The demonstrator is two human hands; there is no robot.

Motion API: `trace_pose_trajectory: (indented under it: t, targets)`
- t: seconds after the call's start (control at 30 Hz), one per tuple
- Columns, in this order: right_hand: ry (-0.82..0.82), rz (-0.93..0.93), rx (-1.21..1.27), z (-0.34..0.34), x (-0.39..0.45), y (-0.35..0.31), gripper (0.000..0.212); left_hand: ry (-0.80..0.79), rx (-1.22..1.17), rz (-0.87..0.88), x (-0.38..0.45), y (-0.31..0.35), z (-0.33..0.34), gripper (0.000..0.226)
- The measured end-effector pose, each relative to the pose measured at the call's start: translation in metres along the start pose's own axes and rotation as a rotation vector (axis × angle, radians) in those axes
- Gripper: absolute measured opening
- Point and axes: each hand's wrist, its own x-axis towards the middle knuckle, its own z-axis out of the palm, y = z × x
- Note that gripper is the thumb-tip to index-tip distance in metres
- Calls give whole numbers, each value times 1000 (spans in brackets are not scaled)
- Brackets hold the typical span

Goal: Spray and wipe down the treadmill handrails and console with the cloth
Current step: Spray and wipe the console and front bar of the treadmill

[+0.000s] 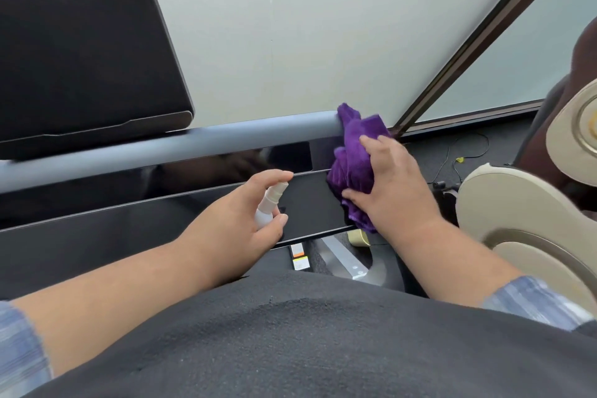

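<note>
My right hand (pixel 392 184) presses a bunched purple cloth (pixel 352 158) against the right end of the glossy black console panel (pixel 161 223). The cloth's top drapes over the right end of the grey handrail bar (pixel 193 142). My left hand (pixel 239 223) grips a small white spray bottle (pixel 269 203) over the panel, index finger on its nozzle, pointing towards the cloth. A large black screen (pixel 84 55) stands tilted behind the bar at upper left.
A frosted glass wall with a dark frame post (pixel 484 32) runs behind the treadmill. Beige and brown equipment (pixel 523 210) stands close on the right. Cables (pixel 452 158) lie on the dark floor. Warning labels (pixel 298 257) show below the console edge.
</note>
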Motion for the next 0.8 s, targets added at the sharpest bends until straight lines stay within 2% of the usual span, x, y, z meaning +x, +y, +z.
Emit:
trace_pose_trajectory:
  t: [0.1, 0.2, 0.37, 0.53, 0.63, 0.8]
  targets:
    - [5, 9, -31, 0, -51, 8, 93, -14, 3, 11, 3, -2, 1, 61]
    - [19, -4, -53, 3, -65, 10, 94, 5, -3, 17, 4, -5, 1, 61]
    - [-12, -13, -148, 9, -12, -8, 86, 11, -42, 4, 3, -6, -2, 59]
    - [-61, -96, -168, 16, 62, -43, 95, 47, -44, -10, -7, -12, -6, 59]
    - [-118, -217, -154, 23, 76, -74, 97, 77, -39, -32, -14, -16, -9, 60]
    - [-281, -512, -240, 65, 68, -149, 80, 144, -57, -14, -19, -14, -13, 59]
